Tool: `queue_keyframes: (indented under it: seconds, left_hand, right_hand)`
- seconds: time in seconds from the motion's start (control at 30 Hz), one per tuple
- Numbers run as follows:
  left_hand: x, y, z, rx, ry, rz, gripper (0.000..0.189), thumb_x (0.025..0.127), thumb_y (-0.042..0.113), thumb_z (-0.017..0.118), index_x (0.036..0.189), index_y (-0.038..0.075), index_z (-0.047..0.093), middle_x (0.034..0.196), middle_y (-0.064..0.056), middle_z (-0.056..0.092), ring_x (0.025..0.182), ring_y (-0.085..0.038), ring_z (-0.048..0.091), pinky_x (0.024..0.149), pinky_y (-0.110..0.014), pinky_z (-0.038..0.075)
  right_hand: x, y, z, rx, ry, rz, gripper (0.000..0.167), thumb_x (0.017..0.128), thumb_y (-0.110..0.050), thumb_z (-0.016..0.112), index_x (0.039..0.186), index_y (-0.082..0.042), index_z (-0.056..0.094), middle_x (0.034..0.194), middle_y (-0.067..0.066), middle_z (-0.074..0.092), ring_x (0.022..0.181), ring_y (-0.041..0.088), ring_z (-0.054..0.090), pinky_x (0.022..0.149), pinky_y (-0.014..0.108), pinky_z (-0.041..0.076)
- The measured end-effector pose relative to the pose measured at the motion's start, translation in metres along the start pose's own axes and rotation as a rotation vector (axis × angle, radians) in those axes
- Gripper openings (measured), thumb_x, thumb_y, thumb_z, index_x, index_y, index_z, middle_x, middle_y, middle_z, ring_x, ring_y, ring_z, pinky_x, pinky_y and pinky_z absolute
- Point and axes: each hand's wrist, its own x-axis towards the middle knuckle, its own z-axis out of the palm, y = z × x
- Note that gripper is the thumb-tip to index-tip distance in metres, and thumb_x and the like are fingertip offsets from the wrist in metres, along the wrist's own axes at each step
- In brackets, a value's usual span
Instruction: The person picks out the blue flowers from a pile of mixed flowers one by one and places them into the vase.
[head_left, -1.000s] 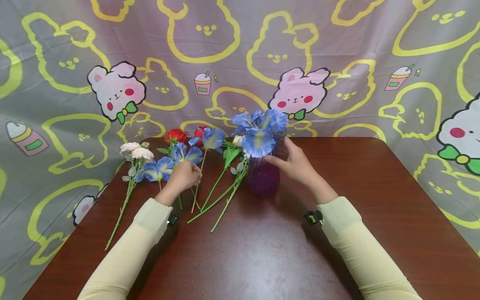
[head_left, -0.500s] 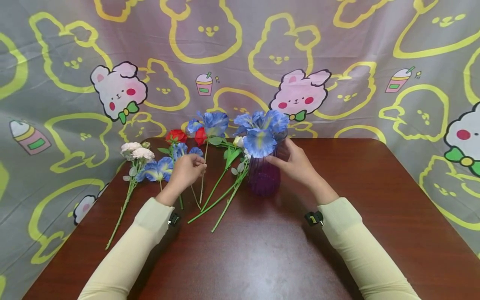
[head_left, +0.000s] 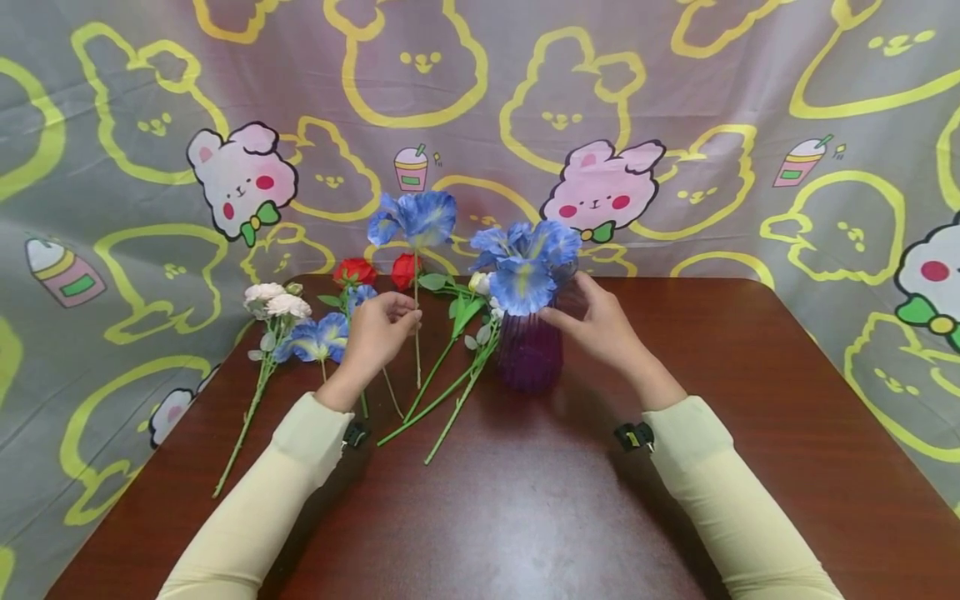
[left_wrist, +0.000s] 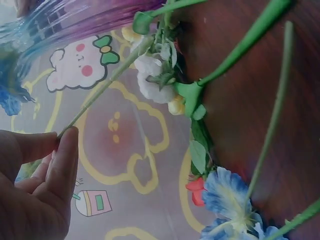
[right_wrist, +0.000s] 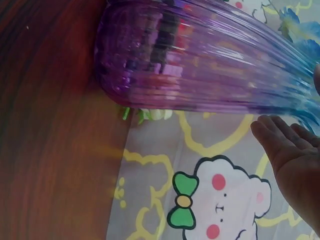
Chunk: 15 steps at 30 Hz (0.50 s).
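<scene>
Pinching a blue flower — left grip; right grip round purple vase.

Both forearms, in pale sleeves, reach forward and angle inward over the bench. The left hand is raised, its thumb and forefinger meeting in a pinch and the other fingers tucked loosely behind. The right hand stands palm inward, thumb and forefinger parted in a wide gripping curve, while its lower fingers lie fairly straight, side by side.
</scene>
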Motion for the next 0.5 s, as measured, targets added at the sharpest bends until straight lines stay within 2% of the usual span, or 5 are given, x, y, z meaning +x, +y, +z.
queue_keyframes:
  seconds: [0.1,0.27,0.5]
  left_hand:
    - [0.000,0.004,0.001,-0.024,0.008,0.020,0.016,0.092,0.008,0.066,0.101,-0.005,0.068,0.083,-0.012,0.070,0.070,-0.023,0.069,0.061,-0.031,0.056]
    - [0.000,0.013,0.003,-0.049,0.034,0.064,0.012,0.092,0.009,0.068,0.098,-0.001,0.069,0.081,-0.009,0.070,0.068,-0.019,0.069,0.061,-0.029,0.056]
    - [-0.001,0.030,0.004,-0.103,0.090,0.137,0.010,0.089,0.006,0.070,0.096,-0.002,0.069,0.080,-0.010,0.070,0.066,-0.020,0.068,0.059,-0.026,0.055]
  right_hand:
    - [-0.002,-0.003,-0.007,0.005,0.029,0.010,0.063,0.087,-0.021,0.075,0.140,-0.008,0.046,0.128,0.014,0.060,0.116,0.026,0.058,0.096,0.043,0.047]
    - [-0.004,-0.011,-0.020,0.012,0.090,-0.011,0.069,0.084,-0.015,0.078,0.143,-0.003,0.043,0.134,0.015,0.056,0.123,0.027,0.054,0.101,0.041,0.043]
    - [-0.007,-0.031,-0.033,0.066,0.222,-0.072,0.070,0.081,-0.007,0.079,0.141,0.001,0.044,0.134,0.014,0.056,0.126,0.024,0.052,0.102,0.030,0.042]
